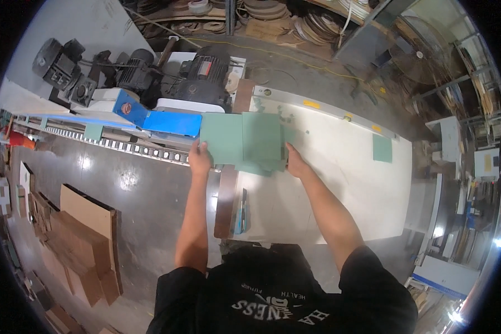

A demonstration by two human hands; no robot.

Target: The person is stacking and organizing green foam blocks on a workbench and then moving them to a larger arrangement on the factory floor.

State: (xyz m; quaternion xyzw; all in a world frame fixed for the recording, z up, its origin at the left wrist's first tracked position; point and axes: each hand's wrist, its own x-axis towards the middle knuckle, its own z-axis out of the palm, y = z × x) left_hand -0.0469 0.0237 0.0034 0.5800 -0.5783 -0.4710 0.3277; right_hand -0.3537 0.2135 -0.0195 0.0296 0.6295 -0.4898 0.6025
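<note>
A: What's nearest?
B: A blue tool point(242, 210) by the table's point(339, 183) near-left edge.
A: And the hands?
B: Left hand point(199, 159) and right hand point(295, 163) grip the green boards point(245, 142) by opposite edges; bare tabletop right, 1 green piece point(382, 148) far off.

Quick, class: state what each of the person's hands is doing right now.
Left hand: closed on the left edge of the green panels.
Right hand: gripping the right edge of the same green panels, over the white table.

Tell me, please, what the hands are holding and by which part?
Both grip a stack of green panels: left hand at its near-left edge, right hand at its near-right edge.
</note>
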